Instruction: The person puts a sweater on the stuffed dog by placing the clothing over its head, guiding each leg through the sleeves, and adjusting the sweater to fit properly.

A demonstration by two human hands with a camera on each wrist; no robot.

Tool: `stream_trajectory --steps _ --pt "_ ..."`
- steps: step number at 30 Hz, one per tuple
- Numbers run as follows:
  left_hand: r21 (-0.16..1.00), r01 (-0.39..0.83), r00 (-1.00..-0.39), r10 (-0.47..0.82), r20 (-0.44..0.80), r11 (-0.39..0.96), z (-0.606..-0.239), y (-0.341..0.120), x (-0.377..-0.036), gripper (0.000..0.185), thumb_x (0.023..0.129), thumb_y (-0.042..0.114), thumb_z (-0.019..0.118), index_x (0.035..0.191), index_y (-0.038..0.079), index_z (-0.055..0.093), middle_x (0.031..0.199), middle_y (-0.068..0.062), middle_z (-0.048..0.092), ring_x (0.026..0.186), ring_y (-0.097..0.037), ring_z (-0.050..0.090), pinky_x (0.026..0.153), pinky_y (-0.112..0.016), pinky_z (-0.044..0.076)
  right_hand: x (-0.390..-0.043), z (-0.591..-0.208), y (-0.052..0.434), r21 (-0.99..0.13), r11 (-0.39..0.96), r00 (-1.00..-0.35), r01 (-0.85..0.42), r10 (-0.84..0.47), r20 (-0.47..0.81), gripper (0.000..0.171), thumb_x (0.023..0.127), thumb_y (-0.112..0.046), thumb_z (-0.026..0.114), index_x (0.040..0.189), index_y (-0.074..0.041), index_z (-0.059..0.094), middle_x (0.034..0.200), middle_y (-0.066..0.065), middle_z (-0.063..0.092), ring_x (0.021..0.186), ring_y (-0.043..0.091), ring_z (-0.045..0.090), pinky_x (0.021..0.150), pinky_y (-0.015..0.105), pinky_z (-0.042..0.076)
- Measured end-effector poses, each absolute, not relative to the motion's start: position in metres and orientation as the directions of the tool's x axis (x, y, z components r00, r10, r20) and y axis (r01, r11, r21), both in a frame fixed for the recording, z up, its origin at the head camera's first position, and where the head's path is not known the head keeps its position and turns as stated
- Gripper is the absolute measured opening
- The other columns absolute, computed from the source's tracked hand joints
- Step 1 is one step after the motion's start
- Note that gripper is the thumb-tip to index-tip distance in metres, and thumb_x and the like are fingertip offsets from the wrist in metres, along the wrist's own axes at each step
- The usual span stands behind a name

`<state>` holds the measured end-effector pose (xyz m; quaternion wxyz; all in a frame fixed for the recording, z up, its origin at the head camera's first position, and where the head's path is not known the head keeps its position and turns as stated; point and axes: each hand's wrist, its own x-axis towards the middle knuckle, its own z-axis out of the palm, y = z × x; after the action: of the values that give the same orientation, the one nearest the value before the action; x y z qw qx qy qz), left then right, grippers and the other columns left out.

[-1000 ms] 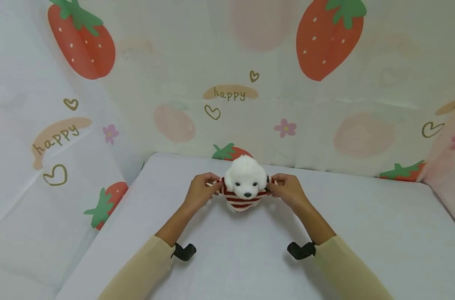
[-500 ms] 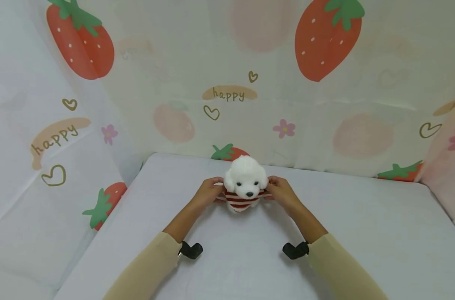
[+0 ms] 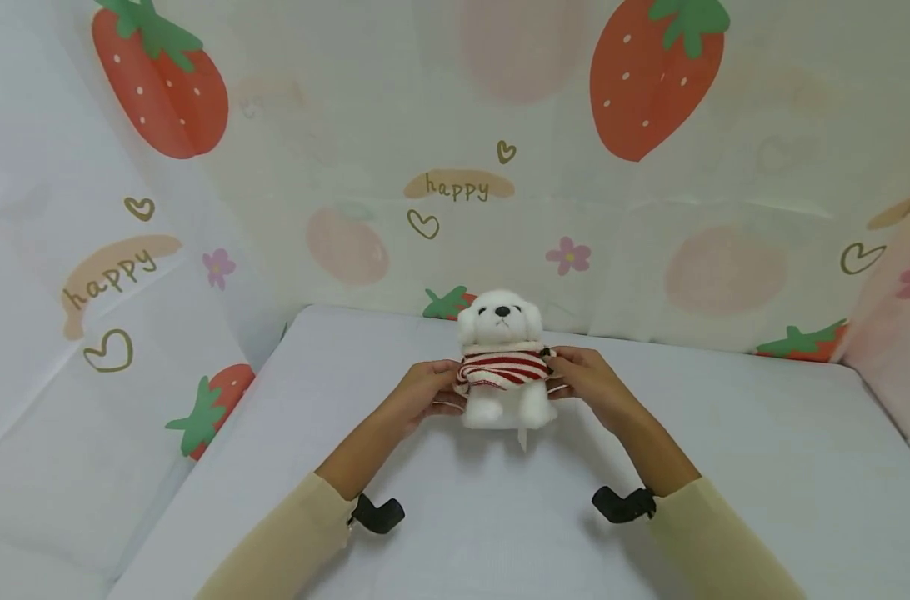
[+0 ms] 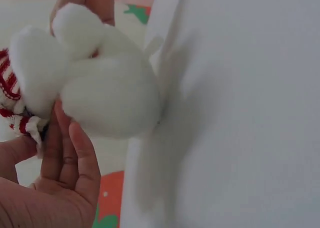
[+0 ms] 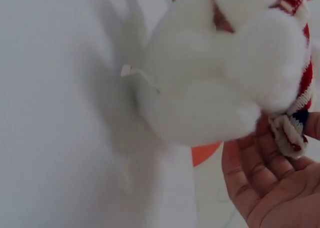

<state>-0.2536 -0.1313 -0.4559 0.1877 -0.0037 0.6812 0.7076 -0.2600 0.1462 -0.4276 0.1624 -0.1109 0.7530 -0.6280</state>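
Observation:
A white plush dog (image 3: 499,323) stands upright near the back of the white table (image 3: 725,467), wearing a red-and-white striped sweater (image 3: 503,368). My left hand (image 3: 427,394) holds its left side and pinches the sweater's edge. On the other side my right hand (image 3: 586,380) pinches the hem in the same way. In the left wrist view the plush dog (image 4: 107,95) fills the upper left, with the left hand (image 4: 62,180) under it and the striped hem (image 4: 10,87) by the thumb. The right wrist view shows the dog's fluffy legs (image 5: 210,92), the sweater cuff (image 5: 292,123) and the right hand (image 5: 265,183).
A strawberry-print cloth (image 3: 455,192) hangs as a wall behind the table and down both sides. A small white tag (image 3: 522,437) sticks out under the toy. Black wrist mounts (image 3: 378,513) (image 3: 623,503) sit on my forearms above the table.
The dog was tipped forward with its face toward me; now it stands upright with the sweater drawn down over its body. Both hands moved lower along its sides.

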Motion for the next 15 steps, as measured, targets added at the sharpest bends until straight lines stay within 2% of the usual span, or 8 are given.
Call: stream_trajectory --steps 3,10,15 --pt "0.943 -0.329 -0.894 0.341 -0.291 -0.057 -0.451 -0.128 -0.245 0.031 0.105 0.017 0.054 0.124 -0.007 0.061 0.084 -0.003 0.072 0.073 -0.014 0.069 0.070 -0.027 0.058 -0.250 -0.420 0.154 -0.977 0.180 -0.915 0.114 -0.363 -0.174 0.041 0.107 -0.022 0.050 0.129 0.011 0.056 0.109 0.008 0.068 0.087 0.016 0.070 0.083 0.032 0.057" --pt "0.858 -0.467 -0.805 0.503 -0.314 -0.211 -0.446 -0.127 -0.225 0.024 0.108 0.014 0.044 0.112 0.001 0.063 0.088 -0.007 0.072 0.079 -0.016 0.070 0.075 -0.028 0.058 -0.225 -0.411 0.172 -0.955 0.126 -0.854 0.268 -0.428 -0.296 0.042 0.109 -0.021 0.042 0.129 0.014 0.052 0.098 0.006 0.068 0.072 0.013 0.071 0.078 0.033 0.059" --pt "0.775 -0.556 -0.743 0.598 -0.301 -0.300 -0.451 -0.127 -0.213 0.030 0.111 0.017 0.035 0.108 0.007 0.063 0.094 -0.007 0.073 0.087 -0.016 0.071 0.079 -0.028 0.057 -0.212 -0.415 0.184 -0.926 0.038 -0.789 0.375 -0.511 -0.341 0.034 0.109 -0.021 0.040 0.117 0.006 0.058 0.090 0.005 0.071 0.070 0.012 0.074 0.072 0.031 0.060"
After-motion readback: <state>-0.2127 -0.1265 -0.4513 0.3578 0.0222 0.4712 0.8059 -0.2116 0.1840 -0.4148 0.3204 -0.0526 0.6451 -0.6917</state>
